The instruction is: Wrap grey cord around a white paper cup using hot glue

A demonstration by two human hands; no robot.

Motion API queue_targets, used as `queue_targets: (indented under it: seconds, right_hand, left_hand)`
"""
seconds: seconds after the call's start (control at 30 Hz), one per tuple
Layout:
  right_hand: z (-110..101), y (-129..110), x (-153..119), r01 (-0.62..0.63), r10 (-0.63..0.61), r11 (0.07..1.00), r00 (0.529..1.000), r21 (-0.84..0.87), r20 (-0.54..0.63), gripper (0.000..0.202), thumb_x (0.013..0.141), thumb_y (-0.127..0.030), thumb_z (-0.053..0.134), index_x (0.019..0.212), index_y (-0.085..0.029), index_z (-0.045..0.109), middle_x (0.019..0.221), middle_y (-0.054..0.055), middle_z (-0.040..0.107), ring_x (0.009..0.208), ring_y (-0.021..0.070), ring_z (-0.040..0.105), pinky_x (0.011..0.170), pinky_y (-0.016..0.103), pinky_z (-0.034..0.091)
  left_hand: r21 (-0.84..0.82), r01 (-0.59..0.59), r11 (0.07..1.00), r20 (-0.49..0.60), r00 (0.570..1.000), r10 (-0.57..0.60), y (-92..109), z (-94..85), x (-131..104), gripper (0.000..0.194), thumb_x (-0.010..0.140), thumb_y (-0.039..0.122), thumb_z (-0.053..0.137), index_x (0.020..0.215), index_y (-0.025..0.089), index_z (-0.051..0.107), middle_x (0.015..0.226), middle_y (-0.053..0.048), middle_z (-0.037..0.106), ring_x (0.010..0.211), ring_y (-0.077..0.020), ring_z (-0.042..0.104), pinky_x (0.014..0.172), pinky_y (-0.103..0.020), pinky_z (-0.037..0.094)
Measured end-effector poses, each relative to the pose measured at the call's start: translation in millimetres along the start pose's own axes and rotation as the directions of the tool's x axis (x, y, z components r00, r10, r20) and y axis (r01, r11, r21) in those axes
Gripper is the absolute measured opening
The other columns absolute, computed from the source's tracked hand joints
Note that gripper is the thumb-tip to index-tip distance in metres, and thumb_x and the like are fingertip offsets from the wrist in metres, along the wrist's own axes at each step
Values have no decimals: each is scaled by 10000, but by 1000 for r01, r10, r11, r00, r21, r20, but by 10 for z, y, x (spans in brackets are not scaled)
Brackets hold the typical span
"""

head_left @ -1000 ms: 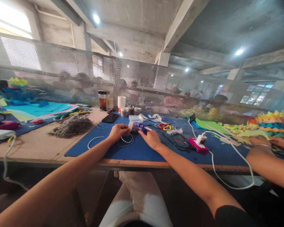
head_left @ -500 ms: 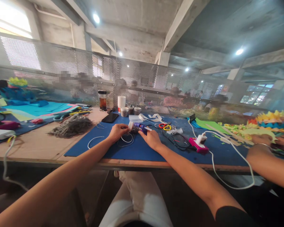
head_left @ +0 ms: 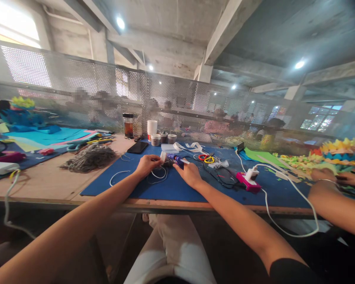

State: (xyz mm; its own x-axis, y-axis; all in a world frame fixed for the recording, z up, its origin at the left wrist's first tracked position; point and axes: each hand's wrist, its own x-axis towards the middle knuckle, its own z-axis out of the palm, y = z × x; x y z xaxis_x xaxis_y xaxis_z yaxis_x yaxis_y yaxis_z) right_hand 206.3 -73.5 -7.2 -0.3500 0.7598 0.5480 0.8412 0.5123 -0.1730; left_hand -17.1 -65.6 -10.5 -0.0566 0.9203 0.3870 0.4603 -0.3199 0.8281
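My left hand (head_left: 148, 165) is closed in a pinch on a small white strip (head_left: 163, 157), above the blue mat (head_left: 112, 185). My right hand (head_left: 191, 174) is wrapped round a blue glue gun (head_left: 179, 159), its nozzle pointing left at the strip. Whether the nozzle touches the strip is too small to tell. A thin white cord (head_left: 118, 172) curves on the mat left of my hands. Behind the hands lie white ribbon-like strips (head_left: 195, 147). Scissors with red and yellow handles (head_left: 207, 158) rest to the right.
A pink power strip (head_left: 248, 182) with a white plug and cable sits at right, near a co-worker's hands (head_left: 325, 175). Grey yarn (head_left: 88, 157) and a black phone (head_left: 137, 147) lie left. A jar (head_left: 128, 125) and small tubs (head_left: 163, 137) stand against the perforated screen (head_left: 177, 98).
The white strip in my left hand has tilted slightly; both my hands stay almost in place. At the right, the co-worker's hands have shifted a little.
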Motion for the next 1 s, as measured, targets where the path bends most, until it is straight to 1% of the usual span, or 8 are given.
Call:
queue_targets:
  seconds: [0.23,0.43,0.67,0.9,1.0]
  right_hand:
    - [1,1,0,-2,2,1000,1000,-3,10,504,930,-580,326,1204,-231,563,1003,71,695,919,213,649,785,279,430]
    - [4,4,-3,10,-10,1000,1000,-2,9,501,925,-581,341,1185,-221,572,1002,75,695,928,220,649,783,282,432]
    - [6,3,-5,9,-9,1000,1000,-2,17,502,926,-581,339,1192,-220,565,1004,78,693,940,223,646,788,285,432]
    - [-19,-11,-15,22,-23,1000,999,5,25,492,928,-573,344,1176,-211,565,1004,83,691,904,221,652,765,285,435]
    - [-23,-10,-18,27,-27,1000,999,13,25,483,928,-569,349,1169,-213,568,1001,83,692,918,224,649,771,287,434]
  left_hand:
    - [-2,-15,1000,-8,1000,15,-34,8,9,338,658,449,679,806,148,724,628,-47,708,630,-214,657,568,-255,438]
    - [39,-32,999,-10,999,32,-55,2,26,342,670,460,660,803,152,727,625,-44,708,634,-217,657,572,-258,444]
    - [29,-42,999,-11,999,42,-95,3,43,350,667,473,661,789,151,725,616,-50,705,623,-220,658,562,-259,445]
    - [14,-47,999,-13,999,47,-85,4,36,338,668,458,667,797,151,726,615,-49,704,615,-211,655,570,-256,447]
    - [16,-42,999,-14,999,42,-74,5,31,331,672,456,664,789,153,727,609,-48,702,611,-210,654,558,-254,440]
